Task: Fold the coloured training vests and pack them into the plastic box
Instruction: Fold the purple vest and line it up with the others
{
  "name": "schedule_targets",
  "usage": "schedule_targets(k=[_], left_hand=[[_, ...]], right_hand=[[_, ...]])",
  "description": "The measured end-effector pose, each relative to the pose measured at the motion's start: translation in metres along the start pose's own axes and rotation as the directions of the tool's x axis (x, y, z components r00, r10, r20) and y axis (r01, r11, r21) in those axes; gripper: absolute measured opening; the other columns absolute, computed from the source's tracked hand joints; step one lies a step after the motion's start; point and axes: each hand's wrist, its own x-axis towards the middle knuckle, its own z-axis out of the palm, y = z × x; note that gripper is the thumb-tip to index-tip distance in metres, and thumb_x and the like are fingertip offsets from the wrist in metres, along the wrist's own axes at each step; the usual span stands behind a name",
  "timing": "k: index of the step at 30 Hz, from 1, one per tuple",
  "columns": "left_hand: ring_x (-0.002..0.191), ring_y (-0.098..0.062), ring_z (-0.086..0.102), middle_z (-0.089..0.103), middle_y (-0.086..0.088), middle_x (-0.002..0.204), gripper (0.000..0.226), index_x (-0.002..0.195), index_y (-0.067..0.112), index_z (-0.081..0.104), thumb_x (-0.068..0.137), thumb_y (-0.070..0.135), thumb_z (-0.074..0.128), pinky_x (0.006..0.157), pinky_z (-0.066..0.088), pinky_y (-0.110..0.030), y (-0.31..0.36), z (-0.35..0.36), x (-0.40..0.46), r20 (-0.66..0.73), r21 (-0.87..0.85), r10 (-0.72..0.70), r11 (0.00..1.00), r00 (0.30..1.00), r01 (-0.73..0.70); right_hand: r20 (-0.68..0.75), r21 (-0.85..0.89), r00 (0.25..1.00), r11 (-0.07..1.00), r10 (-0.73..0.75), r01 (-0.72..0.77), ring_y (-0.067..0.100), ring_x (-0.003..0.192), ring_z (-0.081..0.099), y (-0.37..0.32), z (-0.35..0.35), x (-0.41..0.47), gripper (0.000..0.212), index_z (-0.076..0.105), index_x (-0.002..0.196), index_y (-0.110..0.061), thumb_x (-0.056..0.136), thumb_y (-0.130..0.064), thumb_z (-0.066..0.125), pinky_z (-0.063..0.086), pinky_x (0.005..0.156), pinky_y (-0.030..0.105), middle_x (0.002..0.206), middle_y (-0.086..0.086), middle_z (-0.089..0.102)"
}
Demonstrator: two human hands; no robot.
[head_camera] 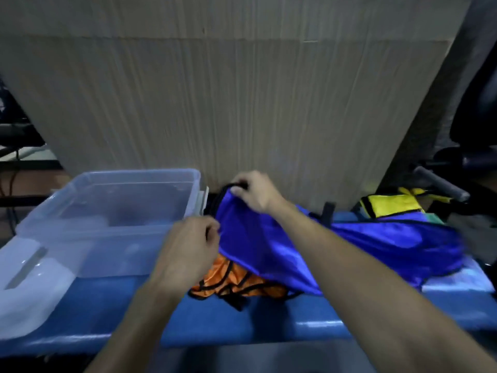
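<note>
Blue vest (309,246) hangs lifted over the orange vest (236,281) on the blue bench (242,324): my right hand (255,192) pinches its black-trimmed edge, my left hand (188,246) pinches the near edge, to open it flat for folding beside the plastic box (107,211)

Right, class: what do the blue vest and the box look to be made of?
Blue vest: probably thin synthetic fabric with a satin sheen; it drapes, creases and catches glossy highlights. Plastic box: translucent, smooth plastic; its floor shows through its walls.
</note>
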Motion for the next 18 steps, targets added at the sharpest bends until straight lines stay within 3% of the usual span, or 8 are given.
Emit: schedule_targets(k=[2,4,7,9,12,15,18], left_hand=[[0.085,-0.032,0.068,0.070,-0.009,0.083,0.020,0.086,0.011,0.065,0.096,0.017,0.048,0.069,0.050,-0.038,-0.028,0.011,0.002,0.083,0.255,-0.067,0.966,0.994,0.044],[0.104,-0.029,0.065,0.069,-0.006,0.108,0.021,0.099,0.018,0.064,0.100,0.027,0.044,0.079,0.047,-0.036,-0.044,0.016,0.003,0.150,0.491,-0.173,0.868,0.973,0.079],[0.111,-0.025,0.062,0.062,-0.001,0.118,0.027,0.113,0.025,0.058,0.103,0.042,0.040,0.088,0.049,-0.033,-0.045,0.021,0.008,0.238,0.643,-0.206,0.766,0.949,0.006],[0.115,-0.025,0.062,0.061,-0.001,0.123,0.031,0.117,0.025,0.056,0.104,0.047,0.039,0.090,0.048,-0.035,-0.026,0.028,0.014,0.271,0.640,-0.146,0.766,0.951,-0.065],[0.117,-0.028,0.060,0.060,0.000,0.125,0.030,0.120,0.026,0.056,0.103,0.047,0.042,0.088,0.048,-0.039,0.021,0.057,0.024,0.300,0.514,0.073,0.827,0.951,-0.226],[0.116,-0.028,0.060,0.060,0.004,0.122,0.027,0.120,0.029,0.058,0.102,0.044,0.046,0.085,0.050,-0.041,0.068,0.103,0.028,0.384,0.318,0.278,0.855,0.880,-0.409],[0.118,-0.024,0.056,0.054,0.006,0.124,0.029,0.129,0.030,0.054,0.102,0.040,0.049,0.088,0.051,-0.042,0.096,0.152,0.030,0.462,0.204,0.419,0.807,0.781,-0.554]], right_hand=[[0.041,0.111,0.999,0.994,0.017,-0.022,0.014,0.093,0.066,0.010,0.032,-0.001,0.017,0.076,0.108,-0.013,0.092,-0.012,0.068,0.048,0.090,0.026,0.108,0.006,0.075],[0.065,0.166,0.998,0.986,0.005,-0.016,0.015,0.095,0.070,0.016,0.045,-0.006,0.026,0.072,0.119,-0.016,0.094,-0.011,0.066,0.050,0.095,0.027,0.119,0.004,0.071],[0.020,0.253,0.999,0.967,-0.050,0.044,0.018,0.099,0.072,0.021,0.036,-0.021,0.030,0.068,0.124,-0.012,0.095,-0.005,0.062,0.052,0.090,0.023,0.124,0.006,0.065],[-0.047,0.269,0.995,0.958,-0.092,0.101,0.016,0.096,0.072,0.030,0.017,-0.037,0.028,0.069,0.121,-0.011,0.095,-0.002,0.061,0.054,0.087,0.023,0.121,0.005,0.065],[-0.153,0.239,0.986,0.966,-0.061,0.097,0.012,0.089,0.072,0.061,-0.024,-0.073,0.025,0.071,0.113,-0.012,0.092,-0.001,0.064,0.054,0.084,0.020,0.113,0.004,0.068],[-0.325,0.084,0.945,0.996,0.037,-0.010,0.008,0.084,0.071,0.111,-0.069,-0.114,0.018,0.071,0.105,-0.015,0.090,-0.007,0.069,0.055,0.080,0.026,0.104,0.001,0.071],[-0.445,-0.107,0.882,0.969,0.154,-0.223,0.024,0.091,0.069,0.164,-0.106,-0.148,0.017,0.070,0.105,-0.011,0.088,-0.008,0.071,0.052,0.081,0.035,0.102,0.007,0.070]])
